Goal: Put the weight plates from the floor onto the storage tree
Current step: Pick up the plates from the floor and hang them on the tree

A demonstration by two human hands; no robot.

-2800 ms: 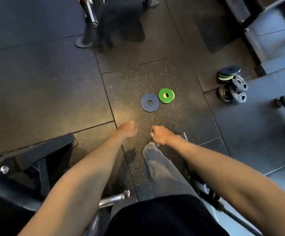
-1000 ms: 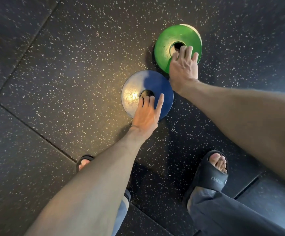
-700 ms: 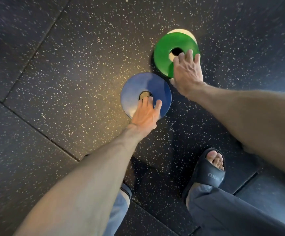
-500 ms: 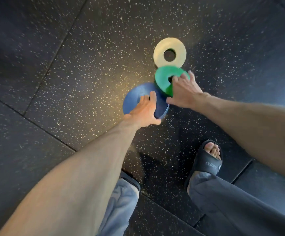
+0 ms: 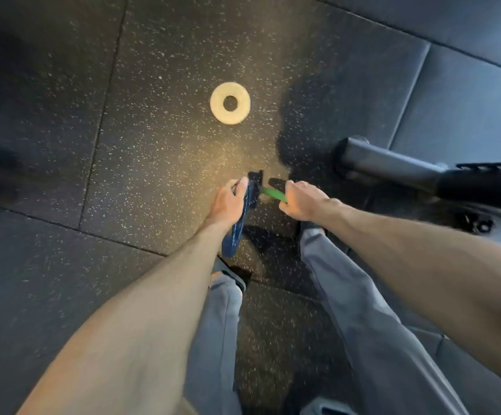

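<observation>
My left hand (image 5: pixel 227 202) grips a blue weight plate (image 5: pixel 239 226), held edge-on and hanging down beside my wrist. My right hand (image 5: pixel 300 202) grips a green weight plate (image 5: pixel 270 193), of which only a thin green edge shows past the fingers. Both plates are off the floor, close together at mid-frame. A pale cream weight plate (image 5: pixel 230 103) lies flat on the speckled rubber floor (image 5: pixel 153 130), farther ahead of both hands. The storage tree is out of view.
A dark metal tube (image 5: pixel 387 163) of gym equipment lies low at the right, with black fittings behind it. Smooth grey mats (image 5: pixel 458 100) run along the far right. My grey-trousered legs (image 5: pixel 363 310) stand below the hands. Something dark blurs at the left edge.
Both hands have lifted their plates off the floor and turned them edge-on. The view has risen and pulled back. The cream plate that lay under the green one stays on the floor.
</observation>
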